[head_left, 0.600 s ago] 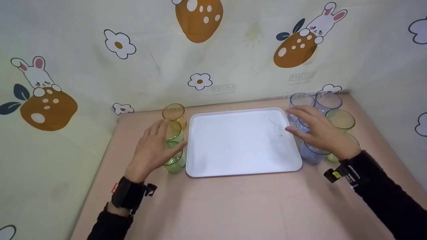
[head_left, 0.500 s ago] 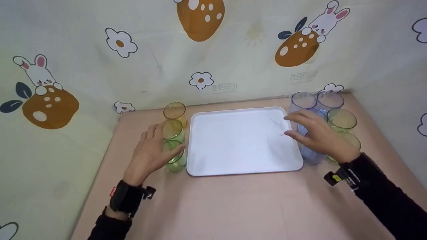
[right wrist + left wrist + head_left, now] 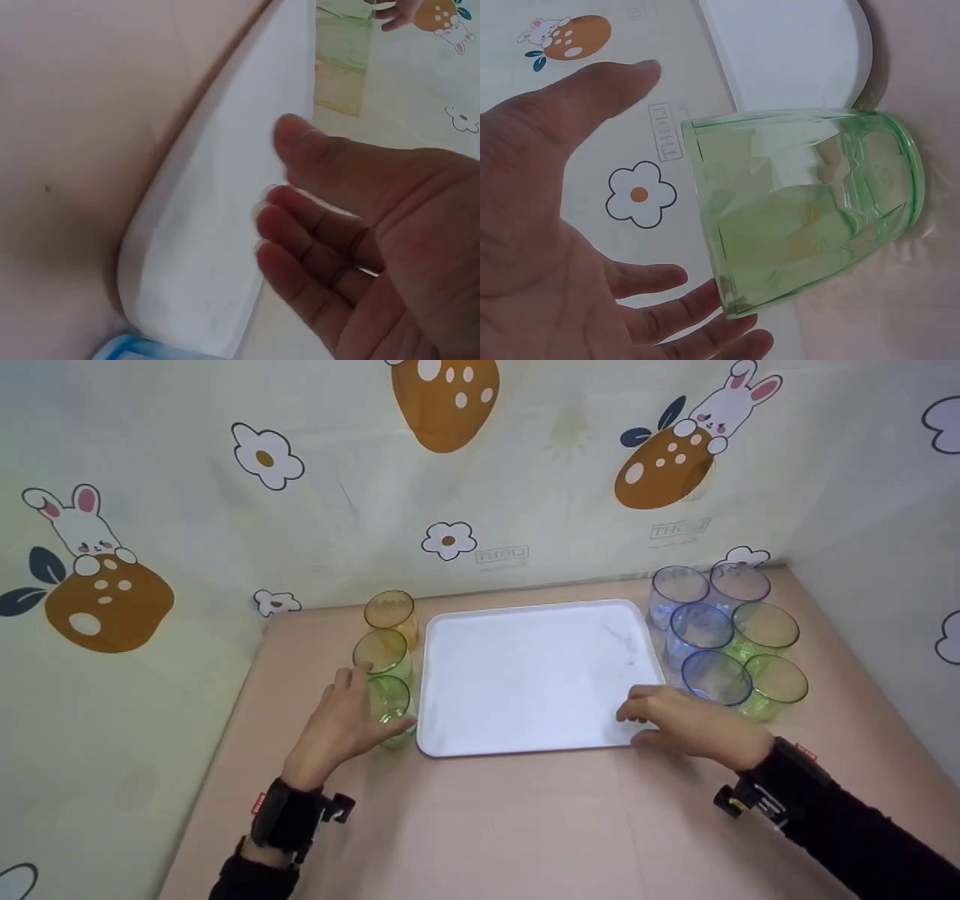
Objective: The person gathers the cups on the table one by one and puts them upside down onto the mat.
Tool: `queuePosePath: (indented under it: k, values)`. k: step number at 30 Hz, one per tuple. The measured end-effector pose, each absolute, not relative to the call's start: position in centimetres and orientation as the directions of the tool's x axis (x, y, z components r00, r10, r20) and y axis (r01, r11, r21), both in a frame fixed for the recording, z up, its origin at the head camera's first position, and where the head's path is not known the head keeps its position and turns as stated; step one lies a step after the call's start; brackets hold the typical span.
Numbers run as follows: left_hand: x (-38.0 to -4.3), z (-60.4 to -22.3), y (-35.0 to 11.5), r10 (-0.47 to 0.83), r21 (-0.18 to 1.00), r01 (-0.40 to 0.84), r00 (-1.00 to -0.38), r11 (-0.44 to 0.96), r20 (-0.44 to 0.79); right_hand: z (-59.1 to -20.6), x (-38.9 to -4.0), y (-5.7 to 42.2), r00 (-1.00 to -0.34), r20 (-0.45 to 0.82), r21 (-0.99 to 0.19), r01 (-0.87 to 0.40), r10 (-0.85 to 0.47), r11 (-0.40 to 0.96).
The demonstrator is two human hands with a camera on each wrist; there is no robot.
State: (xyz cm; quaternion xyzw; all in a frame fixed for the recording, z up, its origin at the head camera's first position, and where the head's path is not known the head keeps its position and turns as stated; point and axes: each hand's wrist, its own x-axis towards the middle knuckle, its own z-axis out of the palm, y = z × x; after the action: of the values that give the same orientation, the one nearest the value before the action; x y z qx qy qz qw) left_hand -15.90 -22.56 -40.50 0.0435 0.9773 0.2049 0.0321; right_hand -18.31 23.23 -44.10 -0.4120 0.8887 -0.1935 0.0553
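Observation:
My left hand [image 3: 337, 731] is beside a green glass [image 3: 391, 701] at the left of a white tray [image 3: 536, 682]. In the left wrist view the thumb stands apart from this green glass [image 3: 802, 217]; the fingers are spread near its rim, and whether they touch it I cannot tell. Over the tray's front right corner hovers my right hand [image 3: 694, 724], fingers loosely bent and holding nothing. The right wrist view has a gap between its thumb and the fingers [image 3: 289, 232]. Just behind this hand stands a blue glass [image 3: 716, 679].
Behind the green glass, a yellow-green glass [image 3: 382, 651] and an amber glass [image 3: 391, 619] stand in line. Right of the tray are several blue glasses [image 3: 697, 637] and two green glasses [image 3: 765, 634]. A patterned cloth [image 3: 337, 540] hangs behind and beside the pink table [image 3: 525, 825].
My right hand has moved from over the blue glasses toward the tray's front right corner, its fingers bending more. My left hand has shifted slightly toward the front. The glasses and tray stay put.

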Motion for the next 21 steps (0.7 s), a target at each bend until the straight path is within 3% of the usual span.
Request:
queuePosePath:
  k: [15,21]
  values:
    - [-16.3,-41.2,-23.1,0.079,0.496,0.029,-0.994,0.868,-0.080,-46.6,-18.2,23.7,-0.687,-0.029,-0.422,-0.650,-0.726,0.632]
    - [-16.0,-40.6,-23.2,0.081,0.498,0.059,-0.996,0.865,-0.023,-46.1,-18.3,23.6,-0.705,0.047,-0.452,-0.647,-0.708,0.614]
